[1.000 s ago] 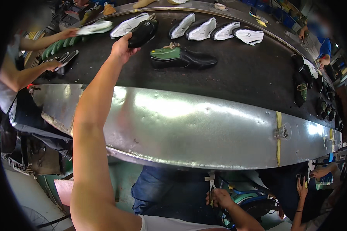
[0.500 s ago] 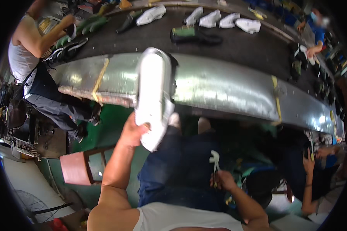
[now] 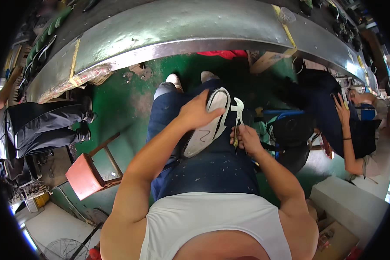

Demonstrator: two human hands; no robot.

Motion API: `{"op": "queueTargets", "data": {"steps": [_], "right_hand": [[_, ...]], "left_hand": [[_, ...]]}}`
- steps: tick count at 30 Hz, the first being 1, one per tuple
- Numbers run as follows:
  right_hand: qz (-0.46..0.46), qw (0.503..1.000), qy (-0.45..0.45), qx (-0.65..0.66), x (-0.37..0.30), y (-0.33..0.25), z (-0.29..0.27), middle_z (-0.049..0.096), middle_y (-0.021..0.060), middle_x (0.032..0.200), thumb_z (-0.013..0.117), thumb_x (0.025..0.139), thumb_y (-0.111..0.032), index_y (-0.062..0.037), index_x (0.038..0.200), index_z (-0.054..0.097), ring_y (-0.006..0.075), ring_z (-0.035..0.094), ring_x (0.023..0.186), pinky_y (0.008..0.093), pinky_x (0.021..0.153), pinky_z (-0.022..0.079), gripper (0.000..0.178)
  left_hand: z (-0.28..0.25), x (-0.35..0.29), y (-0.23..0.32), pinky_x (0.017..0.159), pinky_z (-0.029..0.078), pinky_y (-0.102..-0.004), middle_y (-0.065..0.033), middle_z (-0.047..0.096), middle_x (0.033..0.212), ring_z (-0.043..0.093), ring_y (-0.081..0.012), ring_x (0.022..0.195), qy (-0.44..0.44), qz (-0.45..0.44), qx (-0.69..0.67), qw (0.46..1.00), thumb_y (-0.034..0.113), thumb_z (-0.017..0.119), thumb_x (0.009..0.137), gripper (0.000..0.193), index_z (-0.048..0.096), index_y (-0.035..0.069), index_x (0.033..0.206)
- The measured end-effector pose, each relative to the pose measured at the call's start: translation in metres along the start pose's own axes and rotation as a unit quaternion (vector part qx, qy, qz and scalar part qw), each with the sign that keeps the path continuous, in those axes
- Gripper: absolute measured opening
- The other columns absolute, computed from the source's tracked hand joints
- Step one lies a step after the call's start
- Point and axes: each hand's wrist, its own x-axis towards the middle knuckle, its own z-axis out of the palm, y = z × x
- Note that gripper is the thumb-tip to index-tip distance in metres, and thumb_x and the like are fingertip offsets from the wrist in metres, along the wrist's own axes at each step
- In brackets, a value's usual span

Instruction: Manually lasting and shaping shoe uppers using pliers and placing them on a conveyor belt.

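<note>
The shoe (image 3: pixel 212 127) — upper side mostly hidden behind its sole (image 3: pixel 201 141) — and wire fan (image 3: pixel 66 249) cut off below

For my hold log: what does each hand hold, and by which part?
Left hand: a white-soled shoe, by its side. Right hand: metal pincers, by the handles.

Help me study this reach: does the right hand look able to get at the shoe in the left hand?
Likely yes: the right hand, holding lasting pliers, is just beside the shoe, and nothing else shows between them; the left hand covers only part of it.
</note>
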Motion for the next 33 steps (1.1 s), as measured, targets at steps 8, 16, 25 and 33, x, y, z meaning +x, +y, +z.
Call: {"op": "queueTargets", "data": {"steps": [8,16,25,33], "right_hand": [[-0.173,0.934,-0.031,-0.310,-0.053,-0.046,0.025,0.066,0.0092,0.088,0.063,0.095,-0.021,-0.0015,0.117,0.060,0.0197,0.065,0.081,0.0349,0.078,0.051,0.029],[-0.146,0.916,-0.210,-0.310,-0.032,-0.094,0.072,0.067,0.0066,0.108,0.058,0.102,-0.024,0.0010,0.130,0.056,0.0160,0.065,0.097,0.0316,0.086,0.051,0.038],[-0.036,0.944,-0.230,-0.233,-0.011,-0.118,0.090,0.065,0.0070,0.084,0.054,0.102,-0.020,0.0001,0.109,0.059,0.0131,0.061,0.065,0.0289,0.062,0.050,0.022],[-0.347,0.799,-0.115,-0.478,0.030,-0.084,0.084,0.067,0.0198,0.086,0.060,0.097,-0.018,0.0031,0.103,0.060,0.0369,0.066,0.077,0.0425,0.071,0.053,0.022]], "left_hand": [[-0.041,-0.005,-0.015,0.101,0.045,-0.0316,-0.0066,0.058,0.126,0.055,-0.0154,0.114,0.025,0.050,-0.506,0.861,0.013,0.075,0.091,0.074,0.036,0.009,0.153],[-0.044,-0.047,-0.045,0.107,0.040,-0.0335,-0.0082,0.055,0.131,0.052,-0.0174,0.121,0.051,0.119,-0.440,0.889,0.019,0.063,0.100,0.064,0.029,0.012,0.153],[-0.044,-0.057,-0.054,0.103,0.043,-0.0317,-0.0106,0.060,0.124,0.055,-0.0183,0.117,0.115,0.088,-0.381,0.913,0.023,0.060,0.102,0.052,0.040,0.008,0.148],[-0.033,-0.046,-0.069,0.102,0.044,-0.0307,-0.0055,0.060,0.121,0.054,-0.0139,0.114,0.160,0.076,-0.481,0.859,0.014,0.066,0.099,0.045,0.049,0.009,0.140]]}}
